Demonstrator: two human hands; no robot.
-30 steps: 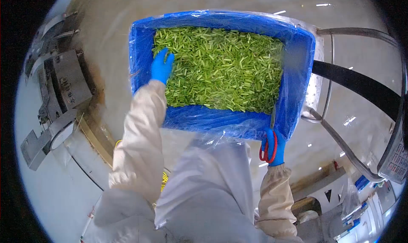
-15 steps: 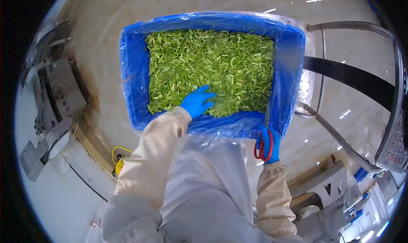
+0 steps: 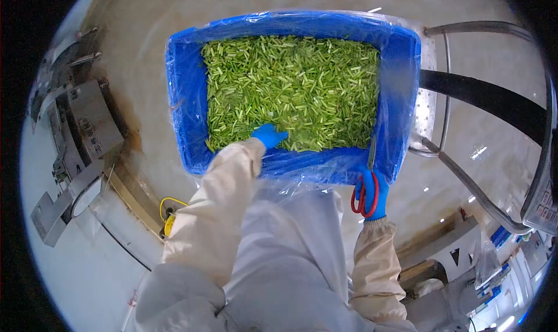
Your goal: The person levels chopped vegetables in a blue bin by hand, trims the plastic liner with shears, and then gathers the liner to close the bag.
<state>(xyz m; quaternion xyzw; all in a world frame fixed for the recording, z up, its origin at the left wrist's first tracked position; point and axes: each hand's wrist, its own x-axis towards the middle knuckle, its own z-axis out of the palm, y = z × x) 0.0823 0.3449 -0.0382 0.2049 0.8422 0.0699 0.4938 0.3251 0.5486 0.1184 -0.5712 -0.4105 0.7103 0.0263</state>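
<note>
Chopped green stems (image 3: 296, 88) fill the bottom of a blue crate (image 3: 398, 94) lined with clear plastic. My left hand (image 3: 269, 135), in a blue glove, touches the stems near the crate's near side; its fingers are partly hidden, and whether they hold any stems cannot be made out. At the crate's near right corner, my right hand (image 3: 375, 195), also gloved in blue, holds scissors by their red handles (image 3: 355, 199). The scissors' blades point away from me, along the inside of the crate.
A metal stand with tubular rails (image 3: 474, 187) and a dark band (image 3: 485, 97) is at the right of the crate. Grey machinery (image 3: 93, 120) stands at the left. A yellow object (image 3: 169, 225) with a cable lies near my left sleeve. More equipment is at the lower right.
My left hand has moved down into the stems, and its fingers, spread before, now show less. My right hand still holds the scissors. The view has shifted slightly.
</note>
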